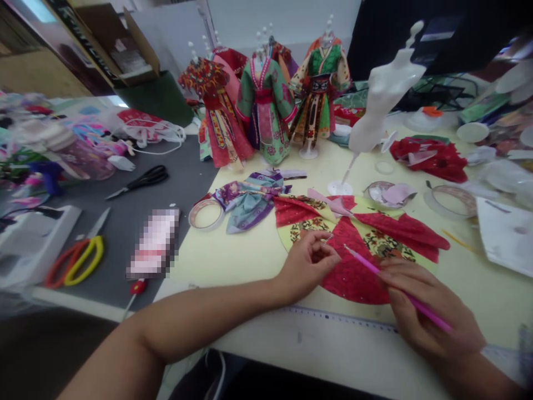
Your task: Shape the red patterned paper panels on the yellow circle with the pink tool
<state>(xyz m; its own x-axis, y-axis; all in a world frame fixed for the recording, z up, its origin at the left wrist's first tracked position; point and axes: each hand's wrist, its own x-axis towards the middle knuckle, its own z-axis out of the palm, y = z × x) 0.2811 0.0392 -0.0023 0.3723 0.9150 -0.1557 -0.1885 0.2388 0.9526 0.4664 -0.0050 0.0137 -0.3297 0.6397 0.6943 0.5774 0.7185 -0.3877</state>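
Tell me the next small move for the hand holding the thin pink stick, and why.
Probably slide the tip of the thin pink stick slightly toward the pinched fingertips of the left hand. The right hand grips it, and its tip sits over the red fan-shaped patterned fabric just short of that pinch.

Cloth [358,244]: red with fine dots, plus pale-yellow panels with red-green florals. Stick [375,268]: pink. Counter [233,255]: pale yellow. Mat [133,222]: dark grey. Bow [250,203]: purple-teal print. Mannequin [383,94]: white. Scissors [79,261]: yellow and orange handles. Dresses [266,111]: red, green-pink and green-orange prints.
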